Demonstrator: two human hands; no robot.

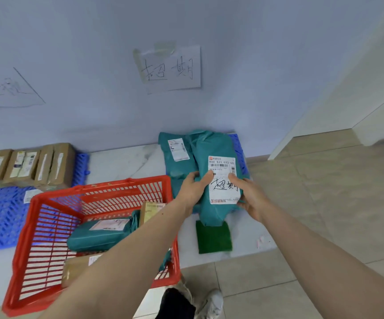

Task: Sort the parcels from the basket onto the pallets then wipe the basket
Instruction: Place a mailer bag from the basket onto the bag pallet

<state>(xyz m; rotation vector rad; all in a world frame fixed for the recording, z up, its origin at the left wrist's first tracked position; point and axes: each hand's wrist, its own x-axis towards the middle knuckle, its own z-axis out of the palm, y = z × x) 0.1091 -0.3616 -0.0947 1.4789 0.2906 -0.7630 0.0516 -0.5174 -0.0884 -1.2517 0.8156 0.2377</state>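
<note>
Bare forearms; dark trouser leg (177, 305); whitish, possibly scuffed shoe (211, 302).

We see a paper sign (172, 66) taped to the pale blue wall (71, 54), with handwritten characters on it. Faint pencil scribbles (9, 88) mark that wall further left. Beige floor tiles (324, 203) lie to the right, and a scuffed shoe (211, 302) shows at the bottom edge.

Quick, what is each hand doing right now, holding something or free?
Left hand: grips the left edge of the teal parcel, thumb on its label.
Right hand: grips the same teal parcel on its right edge.
</note>
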